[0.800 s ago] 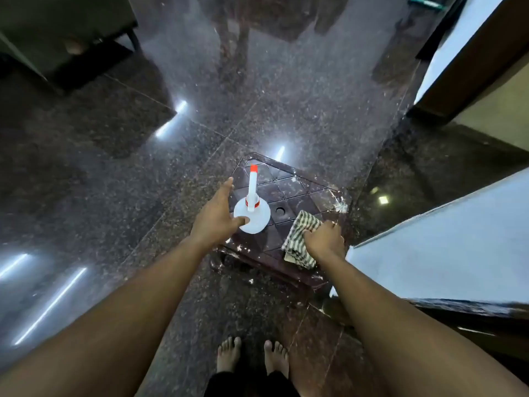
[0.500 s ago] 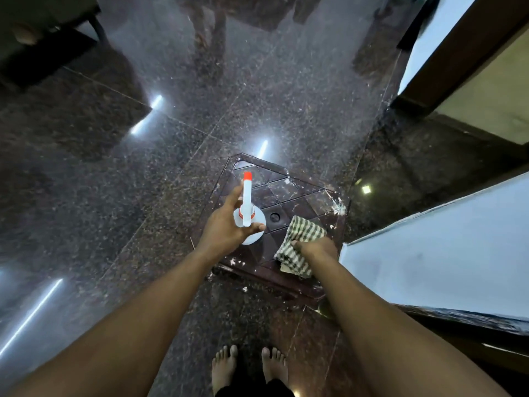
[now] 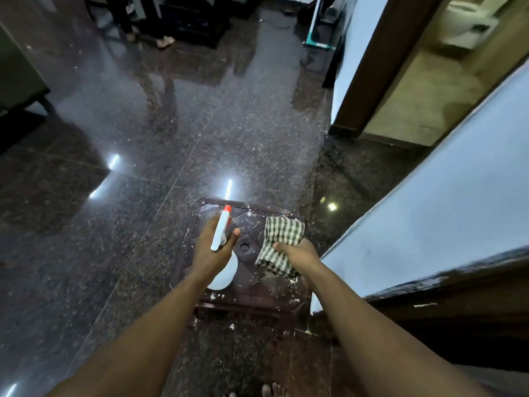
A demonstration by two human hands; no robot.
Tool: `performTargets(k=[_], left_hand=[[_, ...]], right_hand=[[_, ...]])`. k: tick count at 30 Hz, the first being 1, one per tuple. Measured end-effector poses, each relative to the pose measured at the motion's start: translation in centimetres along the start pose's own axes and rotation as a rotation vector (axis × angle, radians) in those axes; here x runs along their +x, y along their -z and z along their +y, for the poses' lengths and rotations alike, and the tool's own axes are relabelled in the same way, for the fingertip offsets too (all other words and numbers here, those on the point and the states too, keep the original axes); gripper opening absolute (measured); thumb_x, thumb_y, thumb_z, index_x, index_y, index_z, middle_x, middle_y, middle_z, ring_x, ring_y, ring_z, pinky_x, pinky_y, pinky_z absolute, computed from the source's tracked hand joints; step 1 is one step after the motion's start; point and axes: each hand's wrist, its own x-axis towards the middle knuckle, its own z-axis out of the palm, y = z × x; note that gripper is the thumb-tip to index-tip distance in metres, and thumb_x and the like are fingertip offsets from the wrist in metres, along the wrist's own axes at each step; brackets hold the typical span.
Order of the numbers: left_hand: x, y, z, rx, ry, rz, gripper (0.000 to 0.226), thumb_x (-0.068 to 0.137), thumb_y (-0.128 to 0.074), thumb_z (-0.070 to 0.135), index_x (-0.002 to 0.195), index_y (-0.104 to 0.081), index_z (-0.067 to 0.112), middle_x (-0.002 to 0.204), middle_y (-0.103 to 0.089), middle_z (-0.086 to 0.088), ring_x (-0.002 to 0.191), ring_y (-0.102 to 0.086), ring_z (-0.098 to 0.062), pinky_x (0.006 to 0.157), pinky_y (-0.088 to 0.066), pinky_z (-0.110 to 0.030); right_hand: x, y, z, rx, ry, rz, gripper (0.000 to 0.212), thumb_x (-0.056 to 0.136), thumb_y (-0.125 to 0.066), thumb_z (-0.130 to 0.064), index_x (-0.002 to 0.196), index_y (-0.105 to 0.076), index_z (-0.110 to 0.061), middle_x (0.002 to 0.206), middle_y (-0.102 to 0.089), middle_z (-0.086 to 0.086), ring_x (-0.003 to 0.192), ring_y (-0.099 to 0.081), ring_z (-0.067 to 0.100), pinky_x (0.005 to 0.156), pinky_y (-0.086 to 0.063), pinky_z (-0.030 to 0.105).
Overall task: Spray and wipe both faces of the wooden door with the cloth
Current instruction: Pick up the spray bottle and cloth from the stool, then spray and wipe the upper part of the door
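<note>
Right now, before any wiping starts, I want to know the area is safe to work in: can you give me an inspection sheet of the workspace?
Surface: dark polished stone floor, glossy, with light reflections.
Job's things: spray bottle and checked cloth, both held over a paint-flecked brown stool.
Clutter: teal object and dark crate at the far end.
Hands: left hand grips the bottle; right hand grips the cloth.
Cables: nothing seen.
Surroundings: wooden door frame, toilet beyond; another person's feet.
</note>
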Motion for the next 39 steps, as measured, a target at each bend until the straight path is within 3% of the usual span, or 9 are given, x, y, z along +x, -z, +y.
performTargets(k=[5,12,15,18,21,23,28,33,39], left_hand=[[-2.8,0.9,6.8,-0.077,-0.084,-0.026,0.027,0.088,-0.063,0.026,0.113,-0.055,0.034,0.101,-0.065,0.017,0.094,-0.063,0.002,0.079,-0.050,-0.022],[-6.4,2.4,20.2,-0.099,-0.223,-0.009,0.056,0.079,-0.059,-0.003,0.106,-0.058,0.047,0.091,-0.069,0.022,0.075,-0.066,-0.012,0.067,-0.057,-0.035],[-8.7,2.5,25.5,-0.181,-0.258,0.003,0.040,0.082,-0.063,-0.002,0.112,-0.063,0.024,0.091,-0.071,0.008,0.083,-0.068,-0.021,0.067,-0.058,-0.049],[-11.8,2.8,31.1,-0.212,-0.323,0.005,0.028,0.082,-0.067,0.006,0.103,-0.064,0.025,0.084,-0.070,-0.001,0.075,-0.067,-0.029,0.062,-0.057,-0.052],[-15.2,2.7,36.5,-0.213,-0.358,0.013,0.015,0.077,-0.067,0.018,0.091,-0.065,0.025,0.079,-0.068,-0.003,0.069,-0.065,-0.028,0.065,-0.056,-0.055],[-18.5,2.3,40.8,-0.210,-0.402,0.006,0.016,0.074,-0.066,0.014,0.089,-0.065,0.021,0.083,-0.068,-0.004,0.071,-0.063,-0.027,0.068,-0.057,-0.049],[-28.4,0.9,51.8,-0.277,-0.521,-0.032,0.025,0.080,-0.060,0.002,0.091,-0.065,0.024,0.085,-0.068,0.001,0.067,-0.059,-0.007,0.055,-0.044,-0.019],[-32.2,-1.3,59.6,-0.382,-0.672,-0.161,0.041,0.078,-0.060,-0.002,0.102,-0.066,0.031,0.088,-0.069,-0.001,0.073,-0.060,-0.014,0.063,-0.044,-0.024],[-35.2,-4.8,68.0,-0.458,-0.778,-0.251,0.041,0.083,-0.059,0.001,0.080,-0.056,0.042,0.084,-0.065,0.003,0.072,-0.060,-0.009,0.062,-0.047,-0.021]], right_hand=[[-6.2,3.8,-2.4,0.222,0.059,0.006,0.017,0.091,-0.067,-0.025,0.107,-0.065,-0.018,0.100,-0.074,0.001,0.091,-0.071,0.022,0.092,-0.055,0.046],[-18.2,11.3,-6.4,0.271,0.229,0.145,0.027,0.091,-0.066,-0.030,0.114,-0.062,-0.017,0.106,-0.070,0.001,0.094,-0.068,0.018,0.091,-0.055,0.039],[-23.2,14.8,-7.8,0.250,0.351,0.198,0.018,0.092,-0.065,-0.029,0.107,-0.062,-0.021,0.106,-0.069,0.001,0.096,-0.066,0.017,0.089,-0.054,0.034],[-29.0,18.5,-8.9,0.216,0.460,0.211,0.015,0.090,-0.067,-0.032,0.101,-0.061,-0.024,0.103,-0.069,-0.002,0.095,-0.066,0.016,0.086,-0.053,0.031],[-34.5,22.4,-9.4,0.207,0.564,0.238,0.042,0.076,-0.073,-0.047,0.109,-0.065,-0.023,0.106,-0.071,-0.004,0.097,-0.068,0.015,0.092,-0.055,0.038],[-38.6,25.9,-9.2,0.250,0.616,0.237,0.052,0.073,-0.075,-0.051,0.116,-0.066,-0.023,0.108,-0.072,-0.004,0.098,-0.069,0.015,0.094,-0.055,0.042],[-48.6,35.5,-8.1,0.452,0.722,0.292,0.033,0.088,-0.071,-0.038,0.116,-0.063,-0.024,0.111,-0.070,-0.002,0.100,-0.068,0.018,0.095,-0.054,0.042],[-52.7,42.6,-8.7,0.621,0.821,0.465,0.027,0.087,-0.073,-0.033,0.110,-0.068,-0.019,0.108,-0.073,0.004,0.098,-0.070,0.020,0.092,-0.056,0.044],[-58.3,51.1,-9.5,0.723,0.932,0.696,0.027,0.091,-0.069,-0.028,0.114,-0.061,-0.017,0.114,-0.068,0.005,0.104,-0.065,0.023,0.098,-0.052,0.045]])
